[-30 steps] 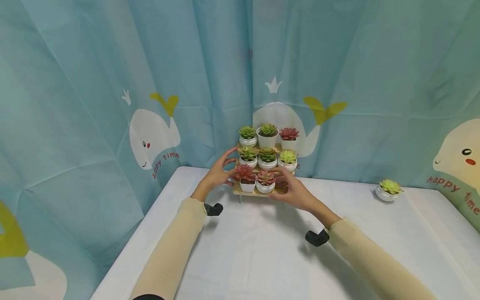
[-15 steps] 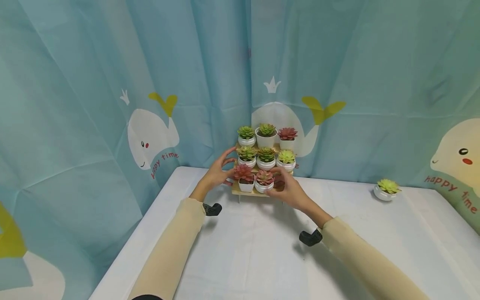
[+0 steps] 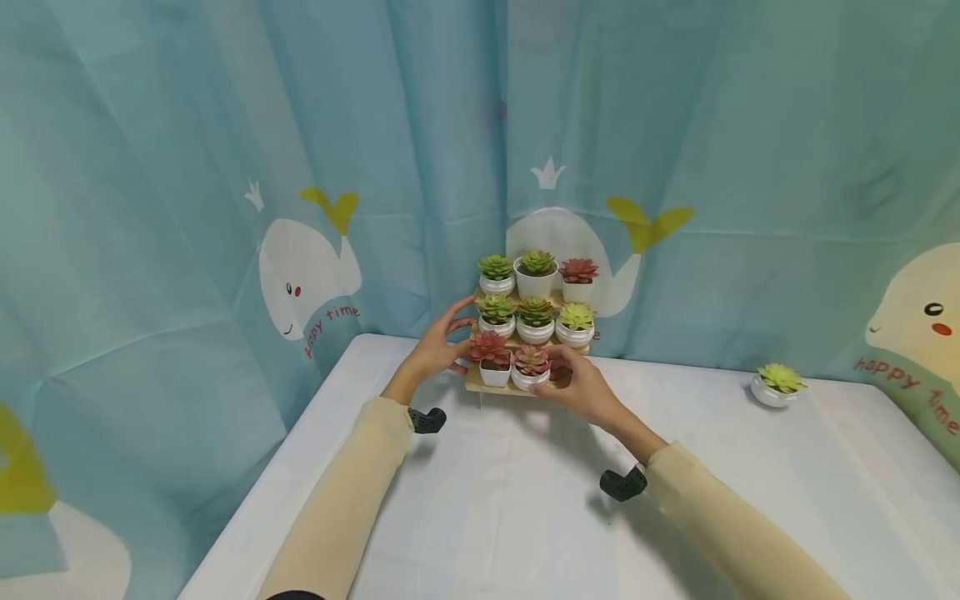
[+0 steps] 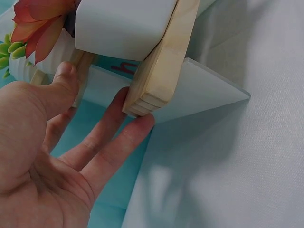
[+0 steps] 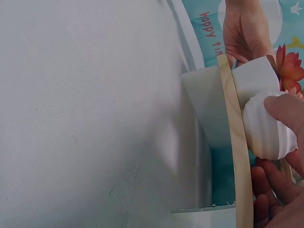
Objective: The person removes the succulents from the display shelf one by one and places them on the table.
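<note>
A three-tier wooden plant stand (image 3: 480, 386) with white side supports carries several potted succulents. At its left end, my left hand (image 3: 431, 348) grips the boards; in the left wrist view the thumb lies against the middle board while two fingertips touch the end of the lowest one (image 4: 159, 80). My right hand (image 3: 588, 390) pinches a round white pot with a pink succulent (image 3: 531, 367) on the lowest tier, thumb on its front side, as the right wrist view shows. Left of that pot stands a square white pot with a red succulent (image 3: 495, 373).
Farther right on the white-covered table (image 3: 540, 500) stands another round pot with a yellow-green succulent (image 3: 777, 385). A blue whale-print curtain (image 3: 420, 125) hangs close behind the stand. The middle tier holds green succulents, including a light green one (image 3: 576, 323) above my right hand.
My right hand has shifted slightly left, its thumb and index finger now closer round the pink succulent's pot. The left hand and the stand keep their places.
</note>
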The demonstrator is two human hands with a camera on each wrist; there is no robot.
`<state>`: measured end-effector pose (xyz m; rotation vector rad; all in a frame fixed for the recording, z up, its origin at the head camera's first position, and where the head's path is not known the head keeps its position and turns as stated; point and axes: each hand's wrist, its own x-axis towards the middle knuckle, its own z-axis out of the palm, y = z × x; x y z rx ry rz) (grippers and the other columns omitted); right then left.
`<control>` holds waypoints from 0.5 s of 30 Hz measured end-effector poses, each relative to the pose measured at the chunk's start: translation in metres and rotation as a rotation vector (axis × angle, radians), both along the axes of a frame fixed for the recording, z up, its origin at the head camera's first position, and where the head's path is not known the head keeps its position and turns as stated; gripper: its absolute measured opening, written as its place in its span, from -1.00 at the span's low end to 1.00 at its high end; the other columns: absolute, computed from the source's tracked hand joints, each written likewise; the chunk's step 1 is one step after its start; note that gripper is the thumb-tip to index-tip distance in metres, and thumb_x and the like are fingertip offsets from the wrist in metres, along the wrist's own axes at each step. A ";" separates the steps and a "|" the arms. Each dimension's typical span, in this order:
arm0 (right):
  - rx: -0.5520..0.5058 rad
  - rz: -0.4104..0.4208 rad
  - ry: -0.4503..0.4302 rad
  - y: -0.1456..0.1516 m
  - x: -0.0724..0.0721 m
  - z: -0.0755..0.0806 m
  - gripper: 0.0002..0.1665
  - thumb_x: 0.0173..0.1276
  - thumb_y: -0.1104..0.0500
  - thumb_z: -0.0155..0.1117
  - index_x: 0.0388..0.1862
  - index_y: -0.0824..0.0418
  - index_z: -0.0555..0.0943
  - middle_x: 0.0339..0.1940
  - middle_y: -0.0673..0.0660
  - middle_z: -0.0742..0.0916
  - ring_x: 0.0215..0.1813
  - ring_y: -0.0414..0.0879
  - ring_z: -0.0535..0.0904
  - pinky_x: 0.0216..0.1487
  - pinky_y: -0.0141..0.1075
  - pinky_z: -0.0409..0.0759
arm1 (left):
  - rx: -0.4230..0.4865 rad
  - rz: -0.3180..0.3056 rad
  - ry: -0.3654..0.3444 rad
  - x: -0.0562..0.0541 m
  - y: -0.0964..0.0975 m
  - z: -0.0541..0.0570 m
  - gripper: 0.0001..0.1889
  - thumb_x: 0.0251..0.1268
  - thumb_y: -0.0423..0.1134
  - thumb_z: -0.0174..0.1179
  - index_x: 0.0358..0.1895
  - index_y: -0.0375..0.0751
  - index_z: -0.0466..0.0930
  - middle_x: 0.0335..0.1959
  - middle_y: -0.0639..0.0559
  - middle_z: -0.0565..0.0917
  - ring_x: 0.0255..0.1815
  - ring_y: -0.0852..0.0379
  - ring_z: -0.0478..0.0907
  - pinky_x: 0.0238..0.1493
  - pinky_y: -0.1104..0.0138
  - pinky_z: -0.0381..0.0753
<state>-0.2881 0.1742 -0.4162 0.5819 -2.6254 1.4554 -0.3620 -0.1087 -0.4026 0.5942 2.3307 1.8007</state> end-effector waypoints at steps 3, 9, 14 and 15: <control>-0.003 0.001 -0.012 0.000 0.000 0.001 -0.31 0.27 0.18 0.57 0.32 0.31 0.50 0.09 0.23 0.68 0.03 0.06 0.66 0.09 -0.05 0.65 | 0.003 0.000 0.000 -0.001 0.001 -0.001 -0.18 0.54 -0.54 0.05 0.65 0.30 0.06 0.57 -0.23 0.25 0.49 -0.31 0.30 -0.29 -0.11 0.76; -0.009 0.005 -0.028 0.000 0.000 0.001 -0.32 0.27 0.20 0.56 0.31 0.32 0.50 0.06 0.22 0.68 0.02 0.07 0.65 0.06 -0.09 0.64 | 0.005 -0.002 -0.003 -0.001 0.000 -0.002 -0.17 0.53 -0.55 0.04 0.65 0.31 0.05 0.57 -0.23 0.25 0.45 -0.34 0.35 -0.24 -0.18 0.74; -0.005 0.009 -0.023 0.000 0.000 0.002 -0.30 0.28 0.19 0.56 0.33 0.32 0.49 0.06 0.23 0.68 0.01 0.08 0.65 0.03 -0.11 0.65 | 0.005 -0.005 0.007 -0.001 0.000 -0.002 -0.18 0.54 -0.54 0.05 0.66 0.30 0.05 0.57 -0.23 0.25 0.50 -0.31 0.30 -0.23 -0.19 0.73; -0.006 0.012 -0.022 0.000 0.000 0.002 -0.30 0.28 0.19 0.56 0.33 0.32 0.49 0.06 0.23 0.68 0.01 0.07 0.65 0.03 -0.11 0.65 | 0.005 -0.005 0.008 -0.001 0.000 -0.002 -0.18 0.54 -0.54 0.05 0.66 0.30 0.05 0.57 -0.23 0.25 0.51 -0.30 0.27 -0.23 -0.19 0.74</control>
